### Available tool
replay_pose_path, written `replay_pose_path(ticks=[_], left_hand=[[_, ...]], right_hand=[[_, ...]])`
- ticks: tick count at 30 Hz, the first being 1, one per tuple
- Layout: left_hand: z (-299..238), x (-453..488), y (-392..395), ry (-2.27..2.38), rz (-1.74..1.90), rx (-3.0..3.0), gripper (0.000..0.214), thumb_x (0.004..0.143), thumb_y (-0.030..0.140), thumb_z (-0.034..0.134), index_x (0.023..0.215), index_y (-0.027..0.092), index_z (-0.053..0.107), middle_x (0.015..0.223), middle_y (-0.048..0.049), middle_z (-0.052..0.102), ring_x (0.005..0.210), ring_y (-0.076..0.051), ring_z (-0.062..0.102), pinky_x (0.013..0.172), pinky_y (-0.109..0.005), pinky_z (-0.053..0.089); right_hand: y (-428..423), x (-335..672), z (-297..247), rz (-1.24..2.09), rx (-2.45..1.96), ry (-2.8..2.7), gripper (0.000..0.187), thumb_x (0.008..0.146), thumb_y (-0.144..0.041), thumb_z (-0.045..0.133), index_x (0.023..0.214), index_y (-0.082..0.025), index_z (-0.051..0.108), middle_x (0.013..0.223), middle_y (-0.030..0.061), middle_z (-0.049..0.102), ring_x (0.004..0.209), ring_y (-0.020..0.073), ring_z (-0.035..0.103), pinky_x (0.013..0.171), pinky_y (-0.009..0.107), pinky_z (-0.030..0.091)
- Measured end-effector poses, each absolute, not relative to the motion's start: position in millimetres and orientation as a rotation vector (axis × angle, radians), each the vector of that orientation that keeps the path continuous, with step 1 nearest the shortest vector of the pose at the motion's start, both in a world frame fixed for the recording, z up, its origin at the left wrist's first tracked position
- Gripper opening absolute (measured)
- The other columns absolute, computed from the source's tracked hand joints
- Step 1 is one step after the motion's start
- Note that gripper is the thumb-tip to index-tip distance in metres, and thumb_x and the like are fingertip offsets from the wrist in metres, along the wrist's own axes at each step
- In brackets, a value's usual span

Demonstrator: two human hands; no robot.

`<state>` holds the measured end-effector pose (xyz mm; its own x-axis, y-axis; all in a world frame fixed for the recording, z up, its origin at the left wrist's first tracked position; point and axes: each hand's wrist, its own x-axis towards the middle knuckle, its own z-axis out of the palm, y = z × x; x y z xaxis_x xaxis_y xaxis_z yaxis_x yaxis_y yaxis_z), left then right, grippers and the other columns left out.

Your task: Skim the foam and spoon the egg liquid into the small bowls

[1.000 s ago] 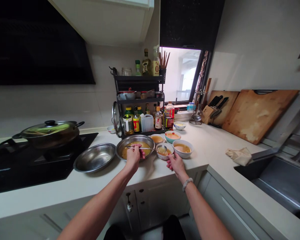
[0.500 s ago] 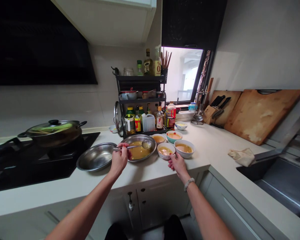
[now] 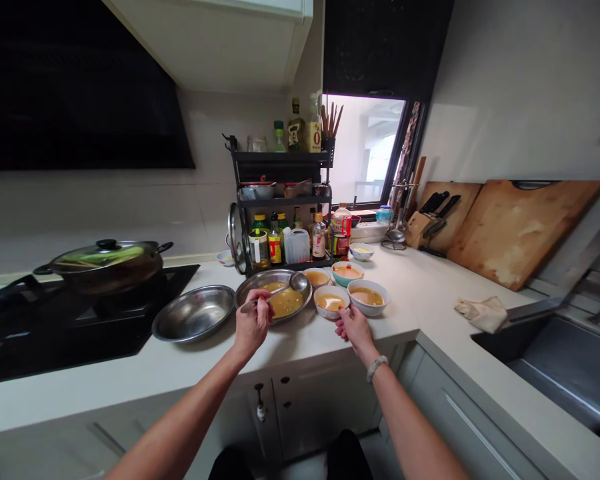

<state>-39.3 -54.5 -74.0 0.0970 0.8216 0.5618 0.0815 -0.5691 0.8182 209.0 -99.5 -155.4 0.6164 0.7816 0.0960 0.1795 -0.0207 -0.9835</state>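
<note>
My left hand [image 3: 254,325] is closed round the handle of a metal ladle [image 3: 299,282]. The ladle's head is over the right side of a steel basin [image 3: 241,291] that holds yellowish-brown soup with small bits in it. My right hand [image 3: 354,327], a bracelet at its wrist, pinches the right rim of a small white bowl [image 3: 325,313], part filled with the same soup. Close beside that hand stands a larger white bowl [image 3: 369,310], also with soup. Behind are a teal bowl [image 3: 336,278] and another filled bowl [image 3: 316,276].
On the left, a second steel basin [image 3: 167,325] stands near the stove [image 3: 130,343], where a lidded pan [image 3: 115,267] sits. A black rack [image 3: 283,157] of bottles rises behind the soup. To the right are a knife block [image 3: 419,229], cutting boards [image 3: 525,227], a cloth [image 3: 483,313] and a sink [image 3: 570,360].
My left hand has moved a little to the right, and the ladle's head has risen out of the basin toward the small bowl. The right hand stays at the small bowl's rim.
</note>
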Motion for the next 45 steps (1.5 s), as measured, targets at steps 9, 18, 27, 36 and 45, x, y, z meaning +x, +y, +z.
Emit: replay_pose_path(ticks=[9,18,27,36,45], left_hand=[[-87.1,12.0,-62.9,0.664,1.356,2.167,0.013,0.084,0.021,0.045,0.086,0.02,0.058,0.066,-0.001,0.061,0.059,-0.014,0.058,0.061,-0.024,0.044],[-92.7,27.3,-46.1,0.841,1.234,1.853,0.015,0.085,0.026,0.039,0.086,0.019,0.053,0.048,0.0043,0.054,0.038,-0.013,0.05,0.044,-0.022,0.038],[-90.2,24.6,-33.2,0.843,1.353,1.4,0.014,0.077,0.029,0.045,0.086,0.019,0.05,0.046,0.0053,0.054,0.035,-0.014,0.049,0.037,-0.022,0.038],[-61.7,21.1,-47.0,0.769,1.376,1.112,0.015,0.068,0.026,0.048,0.081,0.018,0.05,0.043,0.0057,0.052,0.036,-0.013,0.049,0.035,-0.021,0.039],[-43.9,-18.1,-44.1,0.766,1.478,1.15,0.018,0.067,0.027,0.051,0.081,0.017,0.052,0.049,0.0045,0.054,0.041,-0.014,0.055,0.038,-0.021,0.04]], right_hand=[[-98.9,208.0,-155.0,0.584,-1.534,-0.833,0.032,0.084,-0.045,0.049,0.096,-0.016,0.054,0.052,-0.0042,0.058,0.035,0.0104,0.056,0.029,0.014,0.034],[-97.8,209.1,-158.0,0.58,-1.532,-0.839,0.029,0.085,-0.042,0.049,0.099,-0.016,0.054,0.053,-0.0033,0.059,0.037,0.01,0.057,0.029,0.013,0.034],[-96.9,209.7,-158.1,0.585,-1.526,-0.837,0.028,0.085,-0.043,0.05,0.095,-0.017,0.053,0.053,-0.0039,0.058,0.036,0.0103,0.057,0.029,0.014,0.033],[-98.4,209.4,-155.9,0.589,-1.549,-0.83,0.028,0.085,-0.042,0.051,0.097,-0.017,0.054,0.053,-0.0034,0.059,0.037,0.0115,0.058,0.029,0.015,0.035],[-97.2,209.8,-158.5,0.594,-1.536,-0.827,0.03,0.085,-0.043,0.051,0.099,-0.017,0.054,0.053,-0.0036,0.059,0.037,0.0102,0.057,0.029,0.013,0.033]])
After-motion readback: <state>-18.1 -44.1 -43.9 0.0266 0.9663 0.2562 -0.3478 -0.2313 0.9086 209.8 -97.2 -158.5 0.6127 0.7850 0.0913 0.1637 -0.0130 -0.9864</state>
